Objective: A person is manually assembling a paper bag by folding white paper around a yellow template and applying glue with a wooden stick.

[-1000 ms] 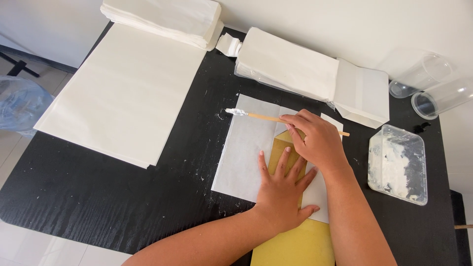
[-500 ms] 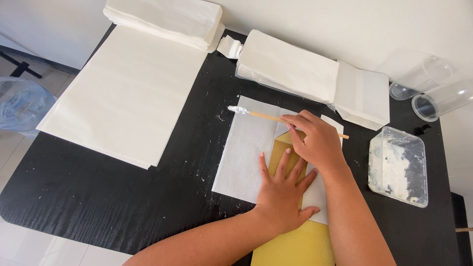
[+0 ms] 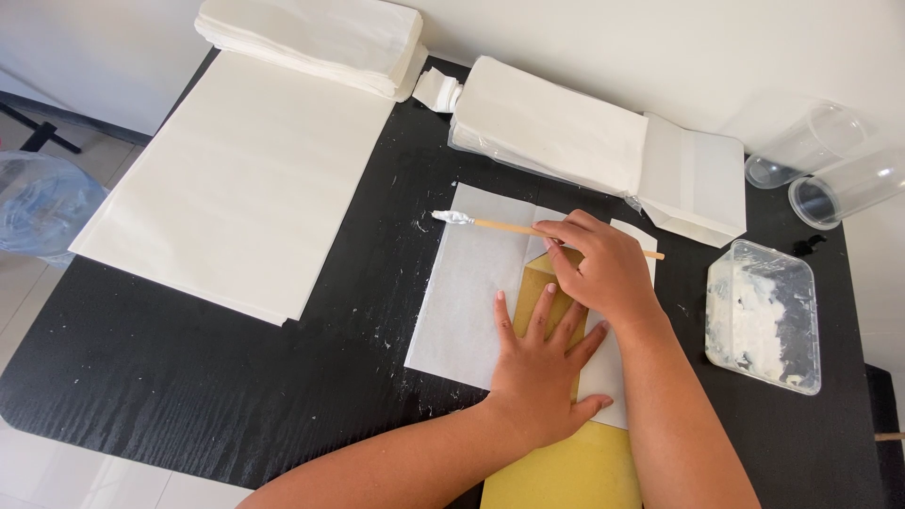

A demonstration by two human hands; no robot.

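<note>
Hands [image 3: 542, 372], two; brush [image 3: 528, 227], one.

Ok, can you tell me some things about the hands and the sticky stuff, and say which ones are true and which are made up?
1. The right hand holds a thin wooden stick with white paste on its tip. True.
2. The left hand lies flat on a yellow board. True.
3. The clear tub of white paste sits left of the hands. False: it sits to their right.
4. The table is white. False: it is black.
</note>
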